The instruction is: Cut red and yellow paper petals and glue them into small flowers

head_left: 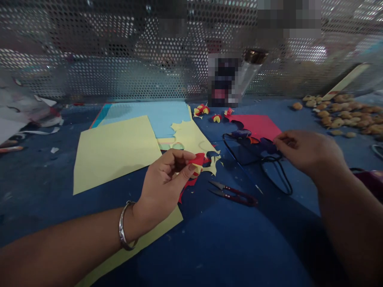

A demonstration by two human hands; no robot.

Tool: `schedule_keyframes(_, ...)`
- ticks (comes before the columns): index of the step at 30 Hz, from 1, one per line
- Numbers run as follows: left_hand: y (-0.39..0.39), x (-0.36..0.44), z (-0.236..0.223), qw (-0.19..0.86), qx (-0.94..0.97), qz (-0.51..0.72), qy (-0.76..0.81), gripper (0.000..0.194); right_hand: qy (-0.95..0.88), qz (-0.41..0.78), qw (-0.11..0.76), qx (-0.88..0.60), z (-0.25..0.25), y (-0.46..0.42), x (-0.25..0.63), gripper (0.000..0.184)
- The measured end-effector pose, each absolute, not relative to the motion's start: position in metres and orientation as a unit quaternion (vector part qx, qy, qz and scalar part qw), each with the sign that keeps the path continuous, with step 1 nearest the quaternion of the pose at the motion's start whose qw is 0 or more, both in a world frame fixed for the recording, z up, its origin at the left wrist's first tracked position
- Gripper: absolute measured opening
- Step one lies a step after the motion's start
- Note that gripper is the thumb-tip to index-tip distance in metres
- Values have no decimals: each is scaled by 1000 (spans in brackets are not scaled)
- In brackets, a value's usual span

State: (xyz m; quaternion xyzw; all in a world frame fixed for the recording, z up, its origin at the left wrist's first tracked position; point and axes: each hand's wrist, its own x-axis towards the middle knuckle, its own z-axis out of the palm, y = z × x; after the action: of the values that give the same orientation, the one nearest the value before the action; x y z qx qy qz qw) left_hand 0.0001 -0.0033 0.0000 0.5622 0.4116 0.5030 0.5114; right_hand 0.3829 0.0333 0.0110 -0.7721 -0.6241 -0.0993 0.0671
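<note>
My left hand [167,183], with a silver bangle at the wrist, pinches a small folded paper piece [196,160] in red and yellow between thumb and fingers. My right hand [308,153] is closed at the fingertips, beside a dark purple object with a black cord [279,175]; whether it grips anything is hard to see. Thread snips [235,193] lie below, blades toward my left hand. A thin blue pen-like stick [247,175] rests by the cord. Cut yellow paper [191,137] and red scraps [188,186] lie around my left hand.
Yellow sheets [116,151] lie left, over light blue paper [164,113]. Small red-and-yellow paper pieces [216,118] sit at the back near a cut red sheet [257,125]. Brown nut-like pieces [344,113] are heaped right. A perforated metal panel [119,59] stands behind.
</note>
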Motion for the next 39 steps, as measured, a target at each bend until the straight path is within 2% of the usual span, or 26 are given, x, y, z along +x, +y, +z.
schedule_keyframes(3,-3,1,0,512,566,499,410,8,-622,-66,54,-779,9,35,376,41)
schedule_keyframes(9,-4,2,-3,519,567,492,408,8,-638,-9,48,-769,1,49,362,68)
schedule_keyframes(12,-4,2,-3,516,579,484,407,8,-641,-10,67,-765,-6,55,357,71)
schedule_keyframes(18,-2,2,-2,507,580,490,406,7,-634,-38,156,-757,-7,54,350,63)
schedule_keyframes(26,7,0,-5,500,550,530,407,13,-640,-166,297,-689,2,23,323,50)
schedule_keyframes(30,8,1,-5,475,554,535,426,19,-693,-202,316,-616,6,4,303,45)
schedule_keyframes(39,6,4,-6,479,563,532,414,18,-733,-237,324,-549,13,-18,281,34)
